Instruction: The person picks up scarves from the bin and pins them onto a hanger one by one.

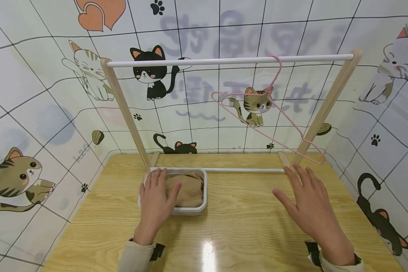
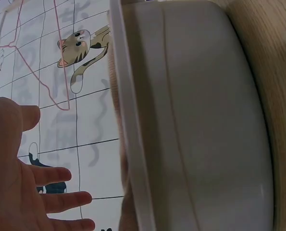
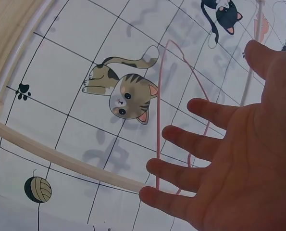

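Observation:
My left hand [image 1: 155, 202] is held over the left part of a white plastic tub [image 1: 187, 210], fingers straight and spread, gripping nothing. Inside the tub lies a folded brown cloth [image 1: 185, 189]; the hand covers part of it. In the left wrist view the tub's side wall [image 2: 215, 120] fills the right half, with the fingers above the rim's level. My right hand [image 1: 309, 206] hovers over the right side of the table, fingers spread and holding nothing. Beyond it a pink wire hanger [image 1: 258, 130] hangs from the rack's white top bar [image 1: 197, 61], right of the middle.
The rack has wooden side posts [image 1: 127, 113] and a low white bar [image 1: 241, 170] just behind the tub. It stands at the back of the wooden table [image 1: 224, 226]. Cloth walls with printed cats [image 1: 151, 71] enclose the table at the back and both sides.

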A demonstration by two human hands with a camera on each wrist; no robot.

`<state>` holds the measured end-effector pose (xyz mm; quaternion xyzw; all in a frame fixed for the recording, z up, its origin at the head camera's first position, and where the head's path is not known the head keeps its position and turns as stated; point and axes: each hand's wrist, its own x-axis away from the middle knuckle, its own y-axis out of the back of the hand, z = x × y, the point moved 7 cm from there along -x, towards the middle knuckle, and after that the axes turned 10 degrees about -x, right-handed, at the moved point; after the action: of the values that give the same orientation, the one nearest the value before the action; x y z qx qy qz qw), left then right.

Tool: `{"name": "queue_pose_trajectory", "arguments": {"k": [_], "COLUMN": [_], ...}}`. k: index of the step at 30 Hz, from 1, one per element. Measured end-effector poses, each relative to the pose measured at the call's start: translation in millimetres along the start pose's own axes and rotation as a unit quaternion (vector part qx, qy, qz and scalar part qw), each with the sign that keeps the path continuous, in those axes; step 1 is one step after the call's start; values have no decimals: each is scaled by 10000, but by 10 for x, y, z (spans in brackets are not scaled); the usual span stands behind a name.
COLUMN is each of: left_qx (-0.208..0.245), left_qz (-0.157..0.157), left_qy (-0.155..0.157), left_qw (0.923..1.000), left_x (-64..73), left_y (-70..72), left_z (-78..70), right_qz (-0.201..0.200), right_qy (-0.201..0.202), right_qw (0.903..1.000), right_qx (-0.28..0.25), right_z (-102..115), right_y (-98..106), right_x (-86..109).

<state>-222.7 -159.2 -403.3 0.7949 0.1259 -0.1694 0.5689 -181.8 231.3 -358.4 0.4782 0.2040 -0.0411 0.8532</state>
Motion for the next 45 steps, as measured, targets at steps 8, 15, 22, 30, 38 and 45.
{"name": "queue_pose_trajectory", "arguments": {"k": [8, 15, 22, 30, 38, 45], "left_qx": [-71, -92, -111, -89, -43, -47], "left_qz": [39, 86, 93, 245, 365, 311], "left_qy": [69, 43, 32, 111, 181, 127], "left_qw": [9999, 9999, 9999, 9996, 9992, 9994], "left_x": [-17, -30, -30, -32, -30, -32], "left_y": [-109, -176, -210, -252, -291, -316], "left_z": [53, 74, 83, 85, 85, 78], "right_qz": [48, 91, 132, 480, 984, 1267], "right_qy": [-1, -173, -403, -119, -231, -589], "right_qw": [9995, 9954, 9904, 9800, 9674, 9532], "right_qx": [-323, -933, -1313, -1930, -2322, -2683], "right_z": [-21, -45, -15, 207, 360, 366], "right_y": [-25, -112, -328, -822, -1224, -1440], "right_x": [-19, -46, -70, -105, -77, -58]}}
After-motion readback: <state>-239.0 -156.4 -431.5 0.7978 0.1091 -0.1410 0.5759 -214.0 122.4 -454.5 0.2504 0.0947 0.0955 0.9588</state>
